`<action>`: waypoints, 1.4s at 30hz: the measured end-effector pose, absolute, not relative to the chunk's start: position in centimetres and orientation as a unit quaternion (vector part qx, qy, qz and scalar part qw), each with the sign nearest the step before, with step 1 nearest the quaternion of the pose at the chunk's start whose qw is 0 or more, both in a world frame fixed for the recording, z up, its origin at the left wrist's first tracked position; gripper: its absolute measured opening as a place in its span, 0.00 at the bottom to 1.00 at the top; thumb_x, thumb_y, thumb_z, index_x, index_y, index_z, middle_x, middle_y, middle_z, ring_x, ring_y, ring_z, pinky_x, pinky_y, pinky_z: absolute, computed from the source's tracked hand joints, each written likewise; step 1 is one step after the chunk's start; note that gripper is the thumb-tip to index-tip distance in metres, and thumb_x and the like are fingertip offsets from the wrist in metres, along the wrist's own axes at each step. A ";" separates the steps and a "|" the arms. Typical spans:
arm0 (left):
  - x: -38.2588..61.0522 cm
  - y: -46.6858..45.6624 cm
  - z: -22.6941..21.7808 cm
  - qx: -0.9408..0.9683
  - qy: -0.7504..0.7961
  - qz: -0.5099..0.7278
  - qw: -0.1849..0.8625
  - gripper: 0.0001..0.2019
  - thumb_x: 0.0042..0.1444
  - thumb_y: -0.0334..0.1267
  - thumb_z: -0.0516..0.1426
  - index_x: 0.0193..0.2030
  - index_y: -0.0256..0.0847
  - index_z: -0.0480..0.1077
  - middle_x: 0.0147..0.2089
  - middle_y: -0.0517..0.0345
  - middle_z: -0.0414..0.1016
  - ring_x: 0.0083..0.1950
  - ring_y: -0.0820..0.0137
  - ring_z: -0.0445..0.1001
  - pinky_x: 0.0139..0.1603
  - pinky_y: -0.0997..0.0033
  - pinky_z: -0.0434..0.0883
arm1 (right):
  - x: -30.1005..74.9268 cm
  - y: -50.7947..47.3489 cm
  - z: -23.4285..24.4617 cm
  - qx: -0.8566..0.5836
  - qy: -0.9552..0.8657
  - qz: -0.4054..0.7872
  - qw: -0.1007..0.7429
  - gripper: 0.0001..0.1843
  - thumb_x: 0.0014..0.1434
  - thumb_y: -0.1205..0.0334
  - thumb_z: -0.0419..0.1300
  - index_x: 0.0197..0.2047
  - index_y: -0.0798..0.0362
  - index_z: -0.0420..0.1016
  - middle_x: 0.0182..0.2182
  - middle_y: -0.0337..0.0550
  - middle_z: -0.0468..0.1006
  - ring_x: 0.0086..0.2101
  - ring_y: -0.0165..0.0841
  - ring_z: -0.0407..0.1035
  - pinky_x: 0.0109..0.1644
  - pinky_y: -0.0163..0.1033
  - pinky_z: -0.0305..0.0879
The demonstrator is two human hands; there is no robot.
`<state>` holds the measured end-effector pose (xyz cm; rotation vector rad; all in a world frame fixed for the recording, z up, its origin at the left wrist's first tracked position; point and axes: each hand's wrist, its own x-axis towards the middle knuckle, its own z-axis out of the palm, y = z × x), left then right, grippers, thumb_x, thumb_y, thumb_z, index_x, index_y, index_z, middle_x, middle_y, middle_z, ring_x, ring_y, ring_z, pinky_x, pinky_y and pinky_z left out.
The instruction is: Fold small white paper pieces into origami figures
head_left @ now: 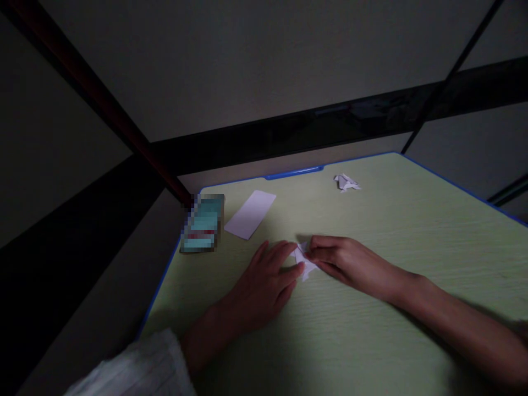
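Observation:
A small folded white paper figure (302,256) with pointed corners lies on the pale green table, between my two hands. My left hand (268,278) has its thumb and fingertips on the figure's left side, holding it. From the right, my right hand (340,257) pinches the figure's edge between thumb and curled fingers. The fingers cover part of the paper, so its full shape is hidden.
A second folded paper figure (346,182) rests near the table's far edge. A flat white paper rectangle (251,214) lies left of centre, beside a pixelated phone-like object (204,223). A blue handle-like strip (295,172) sits on the far edge, with a wall behind.

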<state>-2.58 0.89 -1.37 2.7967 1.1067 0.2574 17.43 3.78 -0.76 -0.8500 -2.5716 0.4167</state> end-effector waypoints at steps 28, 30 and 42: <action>-2.6 1.6 -1.1 0.914 0.371 0.083 0.144 0.17 0.56 0.32 0.45 0.51 0.47 0.63 0.62 0.52 0.50 0.63 0.67 0.46 0.59 0.49 0.47 | 17.7 4.1 0.0 -0.284 -0.944 0.102 0.136 0.12 0.57 0.69 0.48 0.34 0.57 0.73 0.30 0.44 0.72 0.31 0.31 0.67 0.35 0.36 0.64; -2.6 1.7 -1.1 0.915 0.366 0.081 0.147 0.17 0.56 0.32 0.45 0.51 0.46 0.63 0.62 0.52 0.51 0.62 0.68 0.47 0.59 0.50 0.47 | 17.9 4.1 0.0 -0.285 -0.944 0.100 0.134 0.13 0.57 0.69 0.48 0.34 0.57 0.74 0.30 0.44 0.72 0.32 0.31 0.67 0.35 0.36 0.64; -2.7 1.8 -1.5 0.917 0.361 0.102 0.134 0.16 0.56 0.32 0.45 0.49 0.46 0.64 0.61 0.53 0.53 0.62 0.68 0.49 0.59 0.54 0.49 | 17.9 4.3 -0.7 -0.209 -0.967 -0.097 0.113 0.14 0.58 0.70 0.46 0.30 0.58 0.72 0.25 0.44 0.72 0.27 0.32 0.65 0.28 0.37 0.61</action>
